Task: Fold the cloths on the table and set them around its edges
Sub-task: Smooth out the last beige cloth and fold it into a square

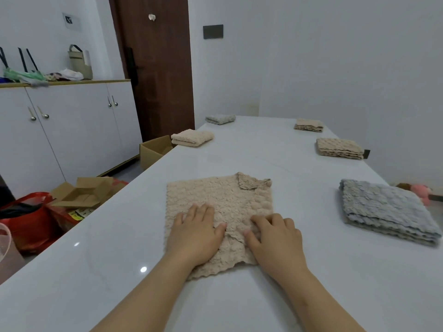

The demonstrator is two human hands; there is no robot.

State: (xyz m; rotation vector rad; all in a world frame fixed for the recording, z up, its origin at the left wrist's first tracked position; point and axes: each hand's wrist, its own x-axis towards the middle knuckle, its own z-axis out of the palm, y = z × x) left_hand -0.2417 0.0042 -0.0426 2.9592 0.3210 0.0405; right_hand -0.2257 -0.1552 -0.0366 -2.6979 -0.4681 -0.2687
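Five folded cloths (388, 209) sit by the surface (263, 144) edges, the flat left hand (196, 232) presses the last unfolded tan cloth (215, 192), and the bent right hand (275, 239) may be pinching it.

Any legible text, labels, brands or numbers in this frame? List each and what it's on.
None legible.
Grey wall plate, upper left: a dark mark, too blurred to read.
Yellow packet beside the cardboard box: dark print, too small to read.
Beige cloth, table, dark wall panel: no lettering shows.
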